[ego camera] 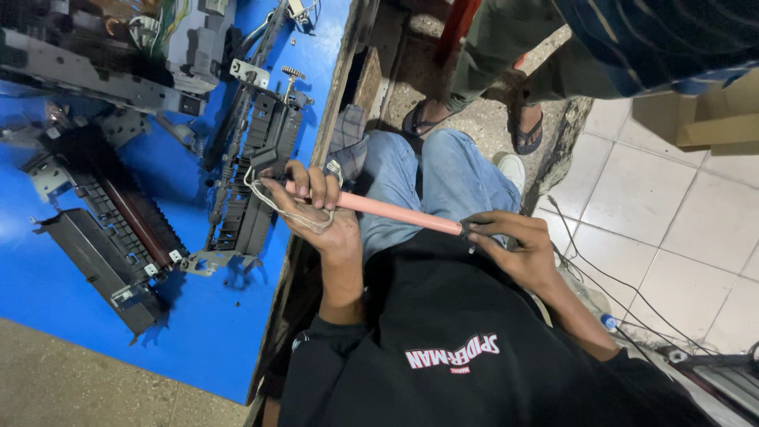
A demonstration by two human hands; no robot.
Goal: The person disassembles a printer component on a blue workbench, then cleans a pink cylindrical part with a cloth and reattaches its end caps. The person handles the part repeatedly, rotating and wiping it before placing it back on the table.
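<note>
The left hand (316, 207) was clenched around one end of a pink roller (395, 212), its fingers wrapped over the top of the tube. A loop of pale wire (273, 204) hung from that same grip, trailing just outboard of the knuckles. The right hand (514, 245) pinched the roller's opposite end at a dark end cap (468, 228), fingertips closed on it. The roller spanned the gap between the two grips, tilted slightly, above the person's lap in blue jeans (427, 182).

Just beyond the left grip, a black plastic printer assembly (257, 158) lay on the blue table (87, 308). Farther out from that hand rested a second dark roller unit (103, 229). Past the right grip, another person's sandalled feet (526, 134) stood on the floor; thin cables (624, 292) ran across the white tiles.
</note>
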